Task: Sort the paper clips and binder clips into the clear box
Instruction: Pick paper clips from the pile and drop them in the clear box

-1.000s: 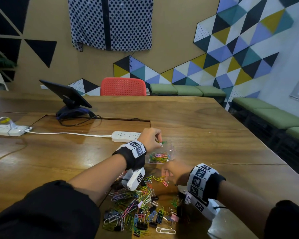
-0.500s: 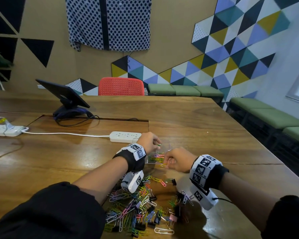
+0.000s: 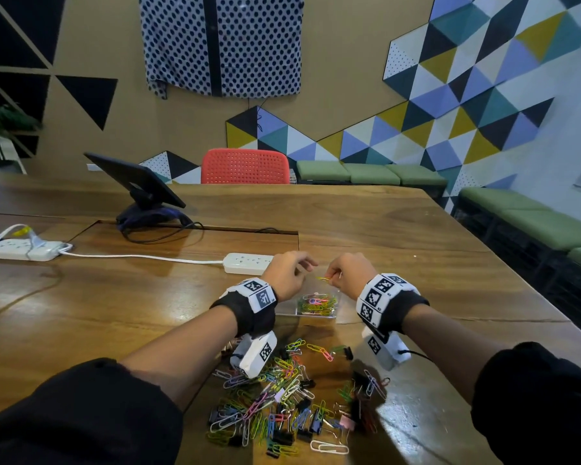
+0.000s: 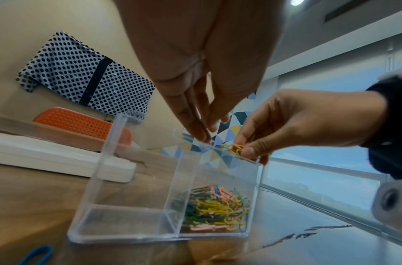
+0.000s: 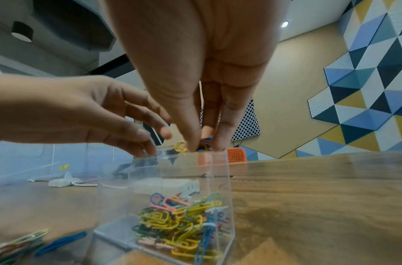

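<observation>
A clear two-compartment box (image 3: 316, 316) (image 4: 132, 197) (image 5: 220, 179) stands on the wooden table. Its right compartment holds coloured paper clips (image 3: 317, 302) (image 4: 218, 206) (image 5: 184, 218); the left compartment shows nothing inside. My right hand (image 3: 336, 275) (image 4: 242, 150) (image 5: 201, 148) hovers over the box rim and pinches a few paper clips (image 3: 324, 279) (image 4: 232, 148) (image 5: 180, 147). My left hand (image 3: 297, 270) (image 4: 202, 136) (image 5: 147, 138) is beside it above the box, fingers straight, holding nothing. A mixed pile of paper clips and black binder clips (image 3: 282, 397) lies nearer to me.
A white power strip (image 3: 249, 263) lies just behind the box, its cable running to a second strip (image 3: 24, 250) at the left. A tablet on a stand (image 3: 138, 182) sits further back. A red chair (image 3: 245, 166) and green benches (image 3: 534, 223) border the table.
My right hand rose from the pile to above the box with paper clips in its pinch. My left hand, which pinched a clip over the box, has opened.
</observation>
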The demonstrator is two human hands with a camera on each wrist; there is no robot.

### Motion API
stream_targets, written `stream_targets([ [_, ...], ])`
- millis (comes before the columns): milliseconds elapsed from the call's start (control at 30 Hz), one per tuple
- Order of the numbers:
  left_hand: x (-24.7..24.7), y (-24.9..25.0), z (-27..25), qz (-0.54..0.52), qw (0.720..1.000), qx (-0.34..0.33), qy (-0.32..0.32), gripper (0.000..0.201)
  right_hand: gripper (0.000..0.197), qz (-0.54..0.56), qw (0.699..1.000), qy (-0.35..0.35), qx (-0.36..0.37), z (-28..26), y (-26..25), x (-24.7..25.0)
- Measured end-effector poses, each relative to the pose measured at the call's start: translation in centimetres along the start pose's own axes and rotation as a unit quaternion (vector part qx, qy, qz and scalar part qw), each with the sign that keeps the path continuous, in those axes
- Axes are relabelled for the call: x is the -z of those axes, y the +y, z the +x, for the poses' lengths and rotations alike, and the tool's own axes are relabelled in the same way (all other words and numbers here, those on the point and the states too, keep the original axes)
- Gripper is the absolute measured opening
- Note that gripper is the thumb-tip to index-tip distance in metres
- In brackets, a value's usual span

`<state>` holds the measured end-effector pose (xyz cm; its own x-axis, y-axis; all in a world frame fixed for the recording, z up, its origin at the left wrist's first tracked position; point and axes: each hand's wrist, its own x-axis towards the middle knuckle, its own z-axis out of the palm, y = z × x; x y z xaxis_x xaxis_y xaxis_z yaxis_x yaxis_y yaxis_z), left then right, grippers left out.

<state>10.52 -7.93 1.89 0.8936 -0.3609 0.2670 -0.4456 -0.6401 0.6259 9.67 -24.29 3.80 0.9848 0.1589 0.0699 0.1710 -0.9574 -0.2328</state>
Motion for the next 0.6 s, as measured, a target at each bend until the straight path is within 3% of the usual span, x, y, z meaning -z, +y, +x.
stream_targets([
  [100, 0.4, 0.0, -1.4, 0.028, 0.999, -0.029, 0.011, 0.015, 0.023, -0.006, 1.0, 0.008, 0.007, 0.6, -0.3, -0.5],
  [233, 0.2, -0.3, -3.5, 0.087, 0.986, -0.005, -0.144, 0.008, 0.024, 0.006, 0.999, -0.007, 0.034, 0.8, -0.6, -1.2],
  [333, -0.6, -0.9, -4.4, 0.166, 0.961, 0.024, -0.221, 0.02, 0.025, 0.011, 0.999, -0.013, 0.047, 0.5, -0.9, -1.3],
  [467, -1.5, -1.3, -4.7, 0.203, 0.945, 0.039, -0.255, 0.033, 0.026, 0.011, 0.996, 0.005, 0.086, -1.3, -1.1, -0.8],
  [600, -1.8, -0.9, -4.5, 0.203, 0.944, 0.041, -0.258, 0.031, 0.023, 0.001, 0.988, 0.039, 0.152, -3.8, -0.8, -0.5],
])
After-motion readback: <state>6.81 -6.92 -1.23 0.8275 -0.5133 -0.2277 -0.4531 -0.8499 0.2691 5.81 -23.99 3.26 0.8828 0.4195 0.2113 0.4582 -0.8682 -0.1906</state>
